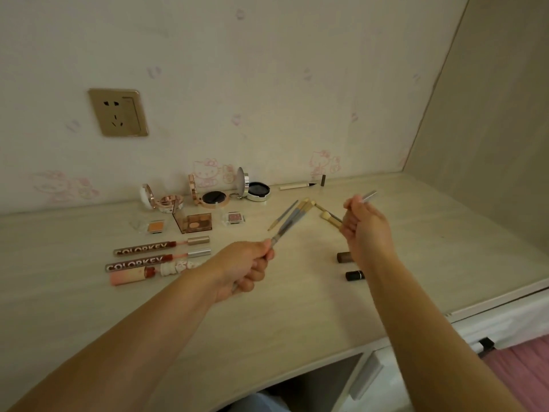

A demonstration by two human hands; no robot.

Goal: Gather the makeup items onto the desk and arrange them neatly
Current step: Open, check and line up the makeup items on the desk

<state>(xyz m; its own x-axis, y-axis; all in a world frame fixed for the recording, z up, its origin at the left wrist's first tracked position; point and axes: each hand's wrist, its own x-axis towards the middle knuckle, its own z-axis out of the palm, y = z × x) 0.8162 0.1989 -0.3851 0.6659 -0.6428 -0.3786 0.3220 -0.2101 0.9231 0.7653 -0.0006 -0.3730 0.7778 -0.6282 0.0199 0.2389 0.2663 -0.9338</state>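
Forearms: two bare forearms reach in from the bottom edge over the desk [118, 292], the nearest things to the camera.
Left hand: the left hand [246, 270] is curled tight round the handles of a bunch of makeup brushes [292, 220], held above the desk; the pale tips fan up and to the right.
Right hand: the right hand [364, 226] grips a second small bunch of brushes [329, 218], pale tips pointing left toward the other bunch; a grey handle end [370, 196] sticks out past the knuckles. How many brushes it holds cannot be told.
Loose brush: one thin brush [282, 217] shows just left of the fan; whether it lies on the desk or is held cannot be told.
Lip glosses: two tubes marked COLORKEY [142, 248] lie side by side left of the left hand, caps off beside them, with a pink tube [133, 276] below them.
Palettes: an open brown eyeshadow palette [196, 223] sits between an orange single pan [156, 226] and a small pink pan [234, 217].
Compacts: three open compacts stand in a row near the wall: rose-gold [166, 200], a gold one with a dark pan [214, 197] and a silver one [258, 190].
Eyeliner: a pale pen [297, 185] lies by the wall, its dark cap [323, 180] upright just beside it.
Lipsticks: a brown tube [344, 257] and a black tube [355, 275] lie beside the right forearm.
Wall: a gold socket [118, 113] is set in cartoon-cat wallpaper.
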